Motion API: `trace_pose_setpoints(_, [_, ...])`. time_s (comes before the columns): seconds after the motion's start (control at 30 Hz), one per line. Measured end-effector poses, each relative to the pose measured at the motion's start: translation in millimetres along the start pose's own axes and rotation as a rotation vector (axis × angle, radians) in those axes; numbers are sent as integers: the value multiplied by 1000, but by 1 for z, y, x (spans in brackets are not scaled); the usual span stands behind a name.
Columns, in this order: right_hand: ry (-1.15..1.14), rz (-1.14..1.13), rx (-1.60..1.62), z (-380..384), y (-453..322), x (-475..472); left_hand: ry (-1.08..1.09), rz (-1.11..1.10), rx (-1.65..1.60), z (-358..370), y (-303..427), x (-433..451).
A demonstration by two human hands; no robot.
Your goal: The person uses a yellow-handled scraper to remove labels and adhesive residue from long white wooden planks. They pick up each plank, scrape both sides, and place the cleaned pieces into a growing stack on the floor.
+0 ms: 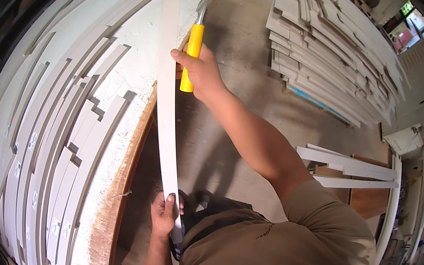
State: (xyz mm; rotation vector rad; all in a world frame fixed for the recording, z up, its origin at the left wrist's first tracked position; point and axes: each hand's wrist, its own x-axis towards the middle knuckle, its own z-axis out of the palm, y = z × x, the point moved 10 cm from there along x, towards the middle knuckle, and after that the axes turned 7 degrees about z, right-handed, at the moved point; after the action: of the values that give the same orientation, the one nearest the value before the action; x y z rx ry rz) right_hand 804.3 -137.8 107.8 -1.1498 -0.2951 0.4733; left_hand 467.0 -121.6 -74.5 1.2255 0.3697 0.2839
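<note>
A long white strip (171, 85) runs from my waist up past the table's edge. My left hand (164, 215) grips its near end, thumb on the upper face. In my right hand (202, 69) is a hand tool with a yellow handle (195, 45) and a narrow, tapering metal blade (207, 3); its exact kind is unclear. The blade points away from me. My right thumb rests at the strip's edge, and some fingers are partly hidden behind the strip.
On the left, a white-topped worktable (136, 75) with a worn, chipped edge carries several similar strips (88, 164), some with labels. A tall stack of pale boards (333, 55) stands across the floor. More white strips (347, 169) lie to my right.
</note>
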Motion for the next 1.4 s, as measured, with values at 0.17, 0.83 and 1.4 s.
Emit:
trace_pose_setpoints(0.17, [4,-66,13,14,-23,22,4,-5,49,-34,3,-15])
trace_pose_setpoints(0.83, [-56,-87,-1428,-31,16,-39,133,-156,21,47,-47,122])
trace_pose_setpoints(1.4, [-217,41,-1854,-6,9,-33,128,-345,-285,137,-29,95])
